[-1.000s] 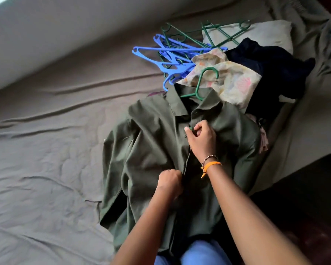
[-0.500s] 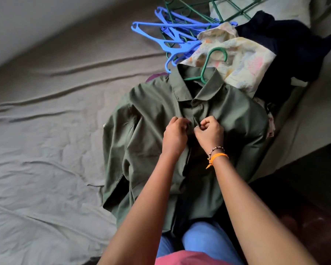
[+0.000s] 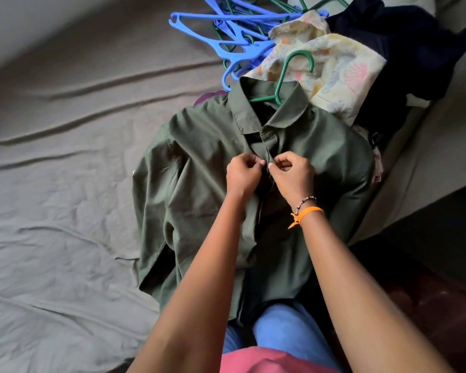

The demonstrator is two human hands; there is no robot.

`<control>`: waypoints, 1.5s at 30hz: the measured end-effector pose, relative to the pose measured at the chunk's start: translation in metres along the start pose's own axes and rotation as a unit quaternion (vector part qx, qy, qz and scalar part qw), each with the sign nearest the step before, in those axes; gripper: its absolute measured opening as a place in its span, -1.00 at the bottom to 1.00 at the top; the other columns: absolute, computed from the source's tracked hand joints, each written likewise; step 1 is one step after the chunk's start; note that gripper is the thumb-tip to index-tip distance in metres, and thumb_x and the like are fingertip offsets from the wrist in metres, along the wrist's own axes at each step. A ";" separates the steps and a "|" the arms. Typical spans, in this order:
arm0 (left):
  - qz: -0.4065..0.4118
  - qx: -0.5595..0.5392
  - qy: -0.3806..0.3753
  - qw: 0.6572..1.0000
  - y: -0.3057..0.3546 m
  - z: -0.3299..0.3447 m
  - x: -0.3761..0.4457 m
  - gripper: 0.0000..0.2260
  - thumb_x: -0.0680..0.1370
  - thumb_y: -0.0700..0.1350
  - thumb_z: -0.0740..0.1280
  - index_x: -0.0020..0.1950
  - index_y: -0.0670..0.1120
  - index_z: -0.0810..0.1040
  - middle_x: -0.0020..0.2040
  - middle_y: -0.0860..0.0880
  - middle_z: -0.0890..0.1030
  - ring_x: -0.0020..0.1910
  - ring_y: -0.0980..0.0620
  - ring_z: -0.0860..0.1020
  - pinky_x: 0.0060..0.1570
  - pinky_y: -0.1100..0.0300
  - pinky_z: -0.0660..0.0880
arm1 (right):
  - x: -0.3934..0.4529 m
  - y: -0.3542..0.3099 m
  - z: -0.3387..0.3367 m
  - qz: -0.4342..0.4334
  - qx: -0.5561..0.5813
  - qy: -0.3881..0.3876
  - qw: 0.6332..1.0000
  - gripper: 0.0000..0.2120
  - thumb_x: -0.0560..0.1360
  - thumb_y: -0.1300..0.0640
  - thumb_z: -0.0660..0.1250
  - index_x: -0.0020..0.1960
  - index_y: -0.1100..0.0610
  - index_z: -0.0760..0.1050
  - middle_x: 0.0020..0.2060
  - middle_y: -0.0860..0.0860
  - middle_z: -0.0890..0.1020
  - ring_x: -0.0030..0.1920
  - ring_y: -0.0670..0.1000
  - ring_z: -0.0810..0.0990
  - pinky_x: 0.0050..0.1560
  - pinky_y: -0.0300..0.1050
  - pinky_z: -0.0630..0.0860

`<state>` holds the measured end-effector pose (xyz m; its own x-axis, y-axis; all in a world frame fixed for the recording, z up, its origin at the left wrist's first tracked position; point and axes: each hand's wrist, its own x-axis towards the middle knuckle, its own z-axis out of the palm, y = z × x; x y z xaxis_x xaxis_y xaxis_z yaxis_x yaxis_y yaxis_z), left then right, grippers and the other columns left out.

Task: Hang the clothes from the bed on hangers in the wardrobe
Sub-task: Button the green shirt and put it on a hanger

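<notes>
— Both hands first: what are they doing?

— Left hand (image 3: 242, 175) and right hand (image 3: 292, 175) meet at the front placket of the olive shirt (image 3: 215, 168), just below its collar. Each has its fingers curled and pinches an edge of the fabric, thumb against forefinger, with the two sets of knuckles almost touching. The right wrist wears an orange band (image 3: 306, 213) and a beaded bracelet.

— Where does the shirt lie?

— Flat on the grey bedsheet (image 3: 65, 211), front up, its hem reaching the person's blue-trousered knee at the near edge of the bed. A green hanger (image 3: 285, 76) is already inside it: the hook pokes out of the open collar and rests on the cloth beyond.

— And beyond the shirt?

— Just past the collar sits a pale patterned garment (image 3: 339, 68) with pink shell shapes, touching the shirt. Further right of that, a dark navy garment (image 3: 409, 47) is heaped against it. Left of the patterned cloth, above the shirt's left shoulder, lies a tangle of blue hangers (image 3: 234, 33) with more green ones mixed in. A sliver of purple fabric peeps out beside the shirt's collar.

— Any container, any label or writing?

— No lettering I can read; the clothes lie loose on the sheet.
</notes>
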<state>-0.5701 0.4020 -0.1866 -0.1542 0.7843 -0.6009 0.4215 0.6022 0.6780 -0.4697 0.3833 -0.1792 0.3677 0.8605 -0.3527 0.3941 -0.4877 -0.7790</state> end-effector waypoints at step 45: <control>-0.029 -0.176 -0.161 0.971 0.012 -0.031 -0.018 -0.81 0.57 -0.26 0.27 -0.23 -0.10 0.50 -0.54 0.17 0.50 -0.52 0.31 0.42 -0.44 0.51 0.32 | -0.013 -0.011 -0.014 0.111 0.253 -0.107 0.955 -0.91 0.47 0.34 0.35 -0.18 0.21 0.58 -0.29 0.12 0.63 -0.34 -0.10 0.63 -0.21 -0.25 0.60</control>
<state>-0.5901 0.3996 -0.1545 0.1421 0.6944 -0.7054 0.0793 0.7023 0.7074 -0.4668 0.3750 -0.1586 0.1941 0.7803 -0.5945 -0.1508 -0.5751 -0.8041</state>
